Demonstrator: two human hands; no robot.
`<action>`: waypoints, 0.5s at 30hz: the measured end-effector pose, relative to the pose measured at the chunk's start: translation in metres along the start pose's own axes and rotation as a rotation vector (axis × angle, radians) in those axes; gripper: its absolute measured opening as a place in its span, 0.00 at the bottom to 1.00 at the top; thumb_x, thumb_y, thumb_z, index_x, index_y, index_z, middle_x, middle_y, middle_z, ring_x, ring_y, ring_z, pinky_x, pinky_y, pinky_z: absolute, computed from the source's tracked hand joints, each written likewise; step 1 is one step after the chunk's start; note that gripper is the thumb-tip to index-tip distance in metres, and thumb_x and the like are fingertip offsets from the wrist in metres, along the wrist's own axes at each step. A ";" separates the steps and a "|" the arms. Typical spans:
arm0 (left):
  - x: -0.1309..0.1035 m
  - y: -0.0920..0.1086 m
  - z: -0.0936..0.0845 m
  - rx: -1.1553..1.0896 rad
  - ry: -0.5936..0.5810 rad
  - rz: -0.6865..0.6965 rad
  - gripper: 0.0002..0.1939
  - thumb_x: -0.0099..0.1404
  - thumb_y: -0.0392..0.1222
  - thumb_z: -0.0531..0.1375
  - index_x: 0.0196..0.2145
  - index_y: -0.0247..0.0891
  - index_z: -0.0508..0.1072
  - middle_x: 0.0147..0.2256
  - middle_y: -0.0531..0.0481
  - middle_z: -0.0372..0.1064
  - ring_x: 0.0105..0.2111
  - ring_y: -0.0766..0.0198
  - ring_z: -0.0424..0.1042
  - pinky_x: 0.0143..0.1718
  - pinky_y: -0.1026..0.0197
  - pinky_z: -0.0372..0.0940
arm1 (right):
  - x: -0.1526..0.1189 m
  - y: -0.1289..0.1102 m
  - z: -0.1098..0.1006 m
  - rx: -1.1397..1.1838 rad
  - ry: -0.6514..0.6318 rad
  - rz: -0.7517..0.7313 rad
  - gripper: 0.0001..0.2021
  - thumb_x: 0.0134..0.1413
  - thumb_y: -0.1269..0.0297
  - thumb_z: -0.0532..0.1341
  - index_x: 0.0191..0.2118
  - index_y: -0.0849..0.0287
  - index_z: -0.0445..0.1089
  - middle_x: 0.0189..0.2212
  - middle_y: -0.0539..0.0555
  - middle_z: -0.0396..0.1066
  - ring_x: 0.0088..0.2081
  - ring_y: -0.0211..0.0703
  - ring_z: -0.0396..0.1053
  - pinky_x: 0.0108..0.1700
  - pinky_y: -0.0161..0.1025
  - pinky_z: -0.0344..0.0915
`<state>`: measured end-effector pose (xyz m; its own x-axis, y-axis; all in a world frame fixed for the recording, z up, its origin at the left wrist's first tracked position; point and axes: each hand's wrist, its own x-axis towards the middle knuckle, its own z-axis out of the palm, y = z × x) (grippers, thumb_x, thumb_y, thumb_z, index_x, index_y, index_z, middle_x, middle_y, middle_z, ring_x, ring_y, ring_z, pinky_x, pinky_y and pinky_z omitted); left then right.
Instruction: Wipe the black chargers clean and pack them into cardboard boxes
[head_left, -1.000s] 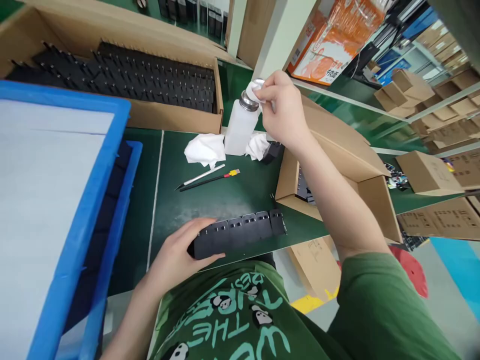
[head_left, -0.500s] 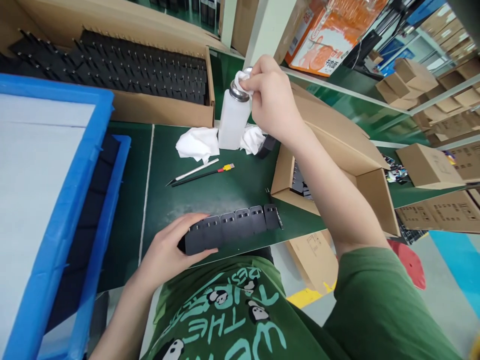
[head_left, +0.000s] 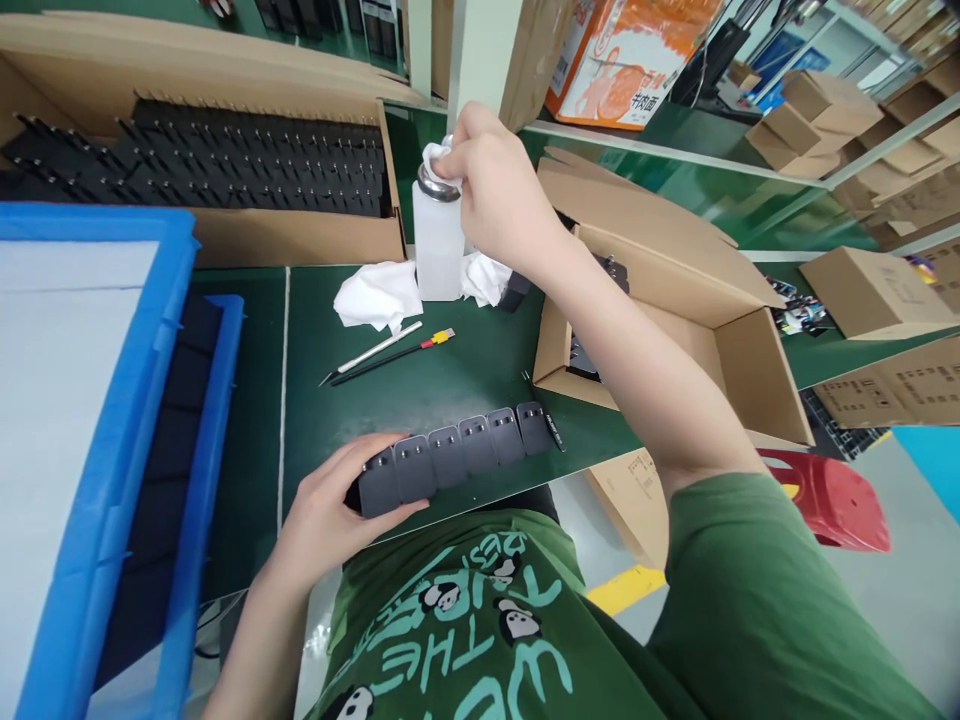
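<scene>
Left hand (head_left: pixel 326 505) grips the left end of a row of dark grey, flat rectangular pieces (head_left: pixel 446 455) on the green desk (head_left: pixel 307 420) near its front edge, probably to steady it; that end is covered by the hand. Slim black tool (head_left: pixel 551 425) lies by the right end, too small to identify. Silver-white pen-like tool (head_left: pixel 375 350) and black stick with red-yellow tip (head_left: pixel 390 358) sit beyond, presumably parked within reach. Right hand (head_left: pixel 495 190) pinches a crumpled white wad (head_left: pixel 437 153) against the metal-collared top of a translucent white plastic bottle (head_left: pixel 439 250), likely for pressing; contact point hidden, contents unreadable. Forearm (head_left: pixel 637 360) blocks part of the open brown cardboard box (head_left: pixel 757 375)
</scene>
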<state>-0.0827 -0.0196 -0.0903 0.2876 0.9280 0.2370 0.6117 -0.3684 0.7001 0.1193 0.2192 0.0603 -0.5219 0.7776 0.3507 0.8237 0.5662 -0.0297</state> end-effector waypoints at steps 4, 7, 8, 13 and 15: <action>-0.001 -0.001 0.001 0.009 0.030 0.005 0.27 0.57 0.51 0.69 0.52 0.44 0.70 0.46 0.45 0.75 0.44 0.55 0.77 0.43 0.58 0.73 | 0.004 0.003 0.007 0.045 0.030 -0.004 0.20 0.46 0.87 0.53 0.20 0.54 0.47 0.37 0.55 0.59 0.36 0.40 0.62 0.39 0.43 0.61; -0.002 -0.002 0.001 0.012 0.019 -0.012 0.28 0.56 0.50 0.70 0.53 0.44 0.69 0.47 0.44 0.74 0.45 0.54 0.76 0.42 0.57 0.73 | 0.014 0.004 0.012 0.063 0.013 0.017 0.23 0.42 0.88 0.54 0.20 0.54 0.42 0.37 0.54 0.60 0.34 0.37 0.62 0.38 0.43 0.61; -0.003 -0.002 0.001 0.016 0.014 -0.015 0.29 0.56 0.50 0.70 0.53 0.43 0.69 0.47 0.43 0.74 0.45 0.53 0.76 0.42 0.56 0.74 | 0.016 0.004 0.010 0.076 -0.005 0.029 0.23 0.43 0.88 0.53 0.19 0.54 0.41 0.37 0.53 0.59 0.35 0.35 0.62 0.39 0.41 0.61; -0.002 -0.003 0.001 0.050 0.032 0.005 0.29 0.55 0.49 0.71 0.52 0.43 0.69 0.46 0.43 0.75 0.45 0.52 0.76 0.43 0.53 0.74 | -0.044 -0.010 -0.038 0.304 0.149 0.076 0.16 0.59 0.81 0.52 0.22 0.59 0.59 0.34 0.50 0.57 0.41 0.37 0.63 0.48 0.41 0.64; -0.003 -0.003 0.000 0.049 0.034 0.002 0.29 0.55 0.49 0.71 0.52 0.43 0.69 0.46 0.43 0.75 0.44 0.52 0.76 0.44 0.53 0.74 | -0.111 -0.023 -0.055 0.530 0.206 0.072 0.12 0.65 0.75 0.52 0.32 0.61 0.70 0.34 0.51 0.60 0.40 0.38 0.65 0.45 0.40 0.66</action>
<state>-0.0850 -0.0211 -0.0927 0.2640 0.9283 0.2617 0.6465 -0.3717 0.6662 0.1703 0.1047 0.0737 -0.3706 0.7803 0.5037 0.6044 0.6144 -0.5072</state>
